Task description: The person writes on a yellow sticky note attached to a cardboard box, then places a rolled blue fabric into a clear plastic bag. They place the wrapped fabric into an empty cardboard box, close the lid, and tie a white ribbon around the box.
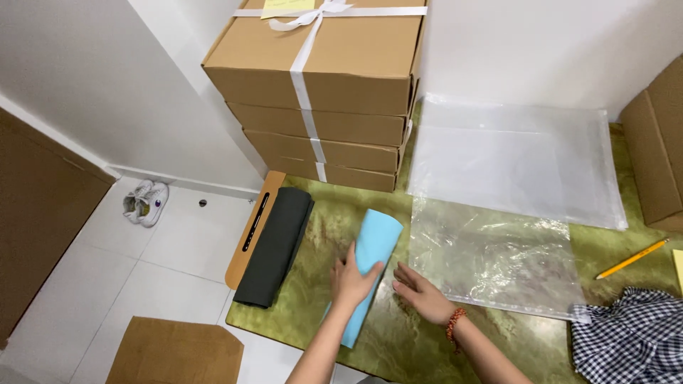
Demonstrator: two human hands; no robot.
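Observation:
A light blue folded cloth (375, 245) lies as a long narrow strip on the green marbled table (334, 213). My left hand (350, 281) presses flat on its middle, fingers spread. My right hand (421, 291), with a beaded bracelet on the wrist, rests flat on the table just right of the cloth, next to the corner of a small clear plastic bag (494, 259). A dark grey folded cloth (276, 245) lies to the left of the blue one.
A stack of brown cardboard boxes (324, 85) tied with white ribbon stands at the back. A large stack of clear bags (512, 156), a yellow pencil (632, 259), a checkered cloth (629, 341), another box (658, 142), shoes (146, 201) on the floor.

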